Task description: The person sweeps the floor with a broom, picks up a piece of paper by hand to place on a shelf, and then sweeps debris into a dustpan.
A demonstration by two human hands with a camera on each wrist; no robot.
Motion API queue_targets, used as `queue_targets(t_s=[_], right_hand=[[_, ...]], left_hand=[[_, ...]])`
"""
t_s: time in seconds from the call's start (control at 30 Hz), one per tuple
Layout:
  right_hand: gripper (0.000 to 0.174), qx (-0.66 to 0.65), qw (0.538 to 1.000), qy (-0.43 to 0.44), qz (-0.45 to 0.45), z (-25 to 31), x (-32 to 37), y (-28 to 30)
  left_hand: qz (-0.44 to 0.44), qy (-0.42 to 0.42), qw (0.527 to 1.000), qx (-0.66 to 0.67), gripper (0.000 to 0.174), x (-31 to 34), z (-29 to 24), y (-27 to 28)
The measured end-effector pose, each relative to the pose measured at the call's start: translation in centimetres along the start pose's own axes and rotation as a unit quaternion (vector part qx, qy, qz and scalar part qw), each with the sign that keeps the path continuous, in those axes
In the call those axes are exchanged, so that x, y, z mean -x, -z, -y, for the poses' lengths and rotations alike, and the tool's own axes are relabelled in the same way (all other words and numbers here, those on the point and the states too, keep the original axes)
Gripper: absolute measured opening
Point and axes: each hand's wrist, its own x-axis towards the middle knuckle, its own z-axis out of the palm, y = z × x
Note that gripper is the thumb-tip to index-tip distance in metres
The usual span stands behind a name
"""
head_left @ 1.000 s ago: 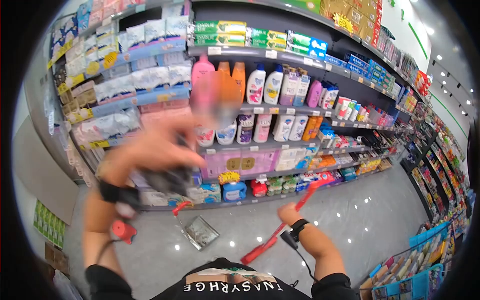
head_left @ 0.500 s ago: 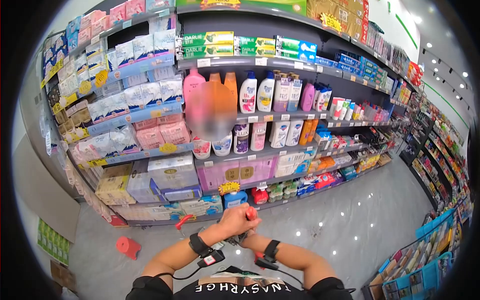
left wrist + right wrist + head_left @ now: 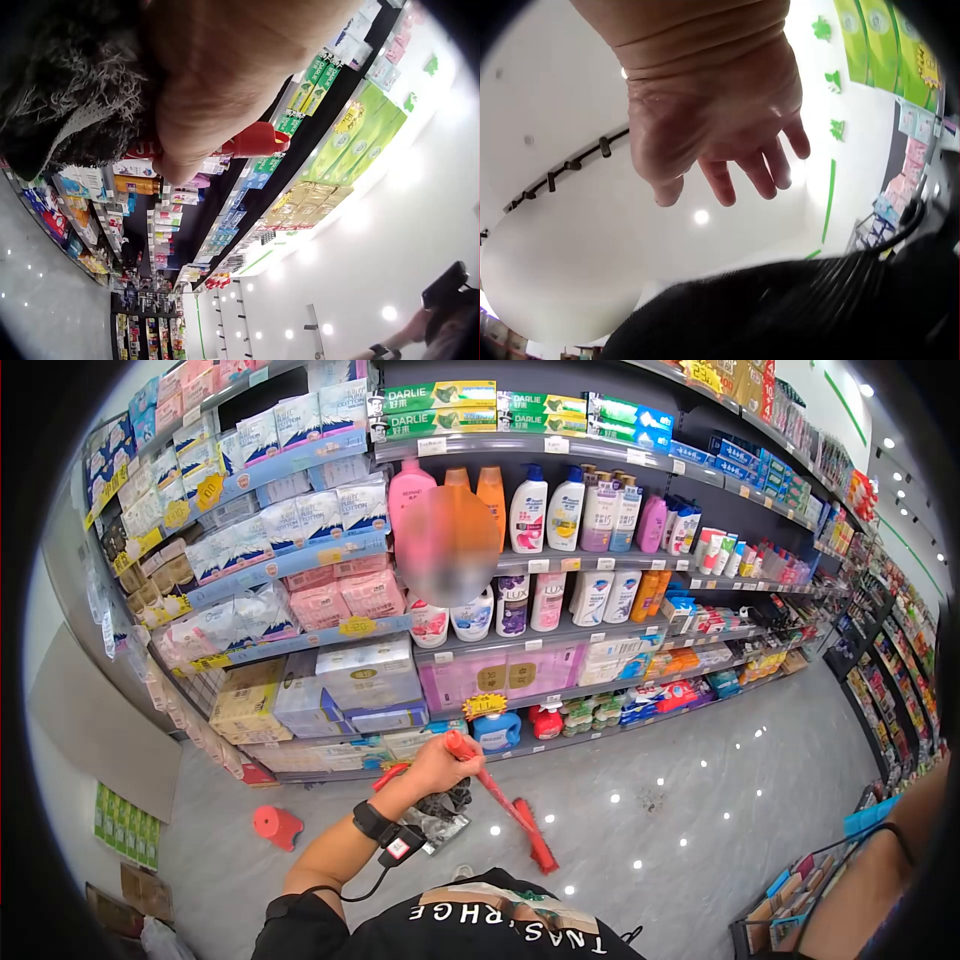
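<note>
In the head view my left hand [image 3: 438,768] grips the top of a red broom [image 3: 490,785], which slants down right to its red head [image 3: 540,840] on the floor. A dark grey, fuzzy, cloth-like thing [image 3: 452,796] hangs by that hand; it looms large beside it in the left wrist view. A metal dustpan [image 3: 447,834] with a red handle [image 3: 388,776] is partly hidden behind hand and cloth. My right arm [image 3: 885,860] reaches out at the right edge. In the right wrist view the right hand [image 3: 712,135] holds nothing, fingers spread and loosely bent.
Shelves of shampoo bottles [image 3: 545,510], toothpaste boxes [image 3: 440,410] and tissue packs [image 3: 350,595] stand ahead. A red stool [image 3: 277,827] is on the floor at left. At right are a low rack [image 3: 790,900] and another shelf row. A dark smudge [image 3: 652,800] marks the floor.
Both hands were together at the broom's top half a second ago; the right has since swung out to the right edge. One second ago the left was raised toward the shelves and the right held the broom.
</note>
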Motion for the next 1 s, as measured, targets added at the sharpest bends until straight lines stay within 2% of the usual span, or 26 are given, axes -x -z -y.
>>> queue_targets(t_s=[0.13, 0.2, 0.23, 0.3, 0.37, 0.43, 0.5, 0.6, 0.63, 0.8, 1.0], right_hand=[[0.028, 0.024, 1.0, -0.001, -0.012, 0.7, 0.4, 0.0], [0.028, 0.049, 0.998, -0.028, -0.01, -0.3, 1.0, -0.6], [0.027, 0.061, 0.997, -0.048, -0.009, -1.0, 1.5, -1.1], [0.027, 0.081, 0.994, -0.073, 0.001, -2.5, 2.2, -1.7], [0.027, 0.087, 0.992, -0.088, 0.009, -3.0, 3.1, -2.0], [0.027, 0.092, 0.991, -0.101, 0.015, -3.3, 3.5, -2.1], [0.027, 0.092, 0.991, -0.101, 0.015, -3.5, 3.4, -2.2], [0.027, 0.088, 0.992, -0.088, 0.01, -3.1, 3.3, -2.3], [0.027, 0.084, 0.993, -0.086, 0.01, -2.9, 3.5, -2.5], [0.027, 0.081, 0.994, -0.073, 0.0, -3.0, 3.2, -2.3], [0.027, 0.084, 0.993, -0.083, -0.006, -3.2, 3.5, -2.5]], left_hand=[[0.001, 0.017, 1.0, 0.009, 0.012, 0.1, -0.3, 0.0], [-0.01, -0.003, 1.0, 0.027, 0.011, -0.4, 0.3, -0.2], [-0.013, -0.023, 1.0, -0.008, 0.015, -0.3, 0.6, -0.2], [0.024, 0.005, 1.0, -0.008, 0.013, -0.4, 0.7, -0.3], [0.0, -0.016, 0.999, 0.031, 0.011, -0.1, 0.0, -0.1], [0.011, 0.0, 1.0, 0.002, 0.011, -0.4, -0.4, 0.1], [0.018, -0.009, 0.999, -0.046, 0.01, -0.3, 0.1, -0.1], [0.033, -0.019, 0.998, -0.053, 0.012, 0.0, 0.7, -0.4], [0.008, -0.044, 0.999, -0.017, 0.013, 0.3, 0.4, -0.6], [0.031, 0.005, 0.996, -0.079, 0.013, 1.1, -1.2, -0.6], [0.022, 0.006, 0.997, -0.08, 0.019, 1.7, -0.1, -0.8]])
